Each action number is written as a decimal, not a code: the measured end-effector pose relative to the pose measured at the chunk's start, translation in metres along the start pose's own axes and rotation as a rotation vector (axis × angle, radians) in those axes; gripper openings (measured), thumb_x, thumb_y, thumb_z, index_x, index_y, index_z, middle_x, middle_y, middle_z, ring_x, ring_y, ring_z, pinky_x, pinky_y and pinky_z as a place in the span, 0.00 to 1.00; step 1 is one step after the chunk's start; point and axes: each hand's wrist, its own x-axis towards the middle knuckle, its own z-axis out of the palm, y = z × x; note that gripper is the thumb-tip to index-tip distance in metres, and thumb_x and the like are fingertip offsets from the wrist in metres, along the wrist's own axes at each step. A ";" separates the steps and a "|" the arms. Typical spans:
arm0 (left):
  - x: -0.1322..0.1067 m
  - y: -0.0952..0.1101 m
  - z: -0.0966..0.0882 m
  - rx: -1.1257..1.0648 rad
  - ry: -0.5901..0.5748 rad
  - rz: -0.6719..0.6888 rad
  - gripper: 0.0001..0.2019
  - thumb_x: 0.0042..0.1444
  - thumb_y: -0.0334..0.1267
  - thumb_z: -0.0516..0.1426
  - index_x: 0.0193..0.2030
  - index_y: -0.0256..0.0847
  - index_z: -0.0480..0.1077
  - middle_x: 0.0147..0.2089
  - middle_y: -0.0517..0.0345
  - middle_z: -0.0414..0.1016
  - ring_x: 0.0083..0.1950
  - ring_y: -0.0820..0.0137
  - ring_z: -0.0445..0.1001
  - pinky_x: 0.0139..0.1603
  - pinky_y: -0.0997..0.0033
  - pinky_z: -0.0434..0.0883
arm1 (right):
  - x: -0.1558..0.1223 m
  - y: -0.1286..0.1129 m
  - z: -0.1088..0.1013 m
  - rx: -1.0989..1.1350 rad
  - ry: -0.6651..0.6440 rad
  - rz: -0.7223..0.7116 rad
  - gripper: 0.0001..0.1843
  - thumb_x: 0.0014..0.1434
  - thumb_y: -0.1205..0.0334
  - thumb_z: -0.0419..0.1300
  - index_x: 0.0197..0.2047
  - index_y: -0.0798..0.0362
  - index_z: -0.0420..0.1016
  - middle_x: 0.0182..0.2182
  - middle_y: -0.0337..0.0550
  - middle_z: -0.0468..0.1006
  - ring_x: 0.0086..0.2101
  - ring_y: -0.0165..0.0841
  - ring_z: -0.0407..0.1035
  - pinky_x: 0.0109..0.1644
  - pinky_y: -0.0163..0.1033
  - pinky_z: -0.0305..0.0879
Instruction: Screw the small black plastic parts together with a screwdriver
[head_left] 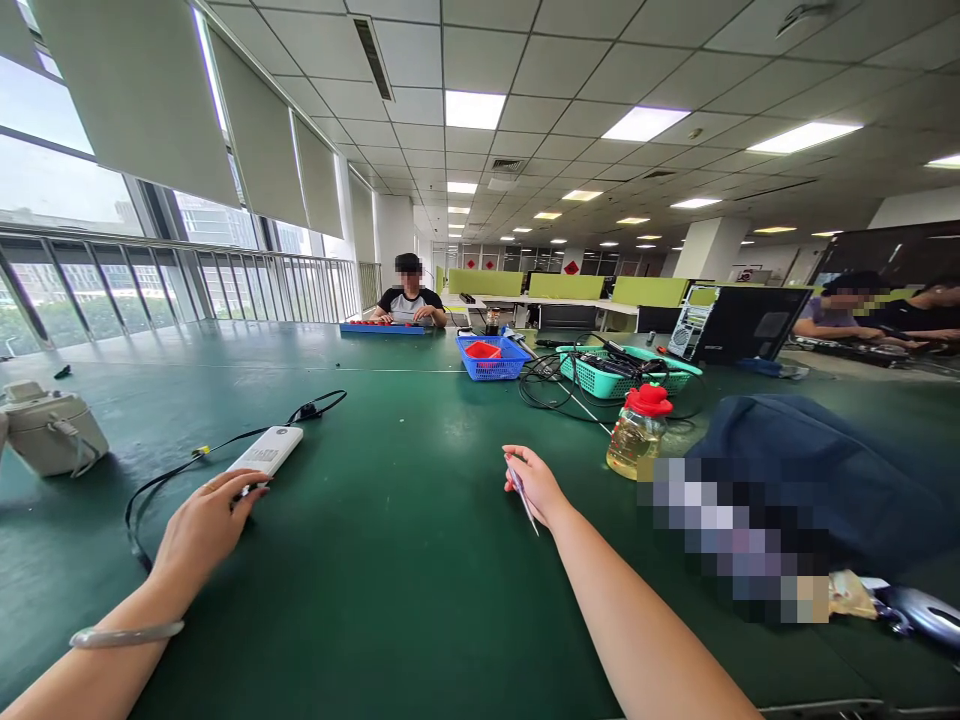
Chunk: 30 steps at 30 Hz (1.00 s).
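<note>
My left hand point(202, 515) has its fingers curled over the near end of a white oblong device point(274, 448), which looks like a power strip lying with its printed label up. A small dark bit shows between those fingertips, too small to name. Beside the device a black cable point(154, 483) with a yellow tag curves across the table. In my right hand point(538, 487) is a slim pointed tool point(523, 495), seemingly a small screwdriver, its thin tip slanting down towards me. That hand is above the green tabletop, apart from the device.
On the right stand a red-lidded bottle point(637, 440) and a dark blue bag point(810, 470). Farther back are a blue basket point(491, 365), a teal basket point(592, 378) with black cables, and a computer case point(739, 325). A beige case point(54, 428) is at left. A person point(410, 300) sits opposite.
</note>
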 end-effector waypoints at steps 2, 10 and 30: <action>-0.001 0.000 -0.004 -0.023 0.091 -0.065 0.18 0.61 0.46 0.47 0.47 0.47 0.76 0.57 0.54 0.73 0.52 0.59 0.73 0.48 0.62 0.72 | 0.000 0.000 -0.001 0.001 0.006 -0.002 0.22 0.45 0.52 0.66 0.43 0.51 0.69 0.16 0.28 0.66 0.18 0.27 0.61 0.27 0.36 0.60; 0.002 -0.013 -0.011 -0.174 0.042 -0.220 0.20 0.55 0.42 0.51 0.51 0.42 0.74 0.57 0.51 0.70 0.48 0.64 0.74 0.51 0.64 0.71 | -0.001 -0.001 -0.002 0.007 0.017 0.001 0.22 0.46 0.51 0.66 0.43 0.51 0.70 0.17 0.28 0.66 0.18 0.27 0.62 0.26 0.36 0.60; 0.001 -0.015 -0.020 0.054 -0.157 -0.258 0.27 0.63 0.53 0.42 0.53 0.41 0.74 0.54 0.49 0.77 0.52 0.57 0.72 0.41 0.68 0.68 | 0.001 0.001 -0.006 0.015 0.014 0.019 0.24 0.45 0.51 0.67 0.44 0.50 0.69 0.17 0.28 0.66 0.19 0.27 0.62 0.27 0.36 0.60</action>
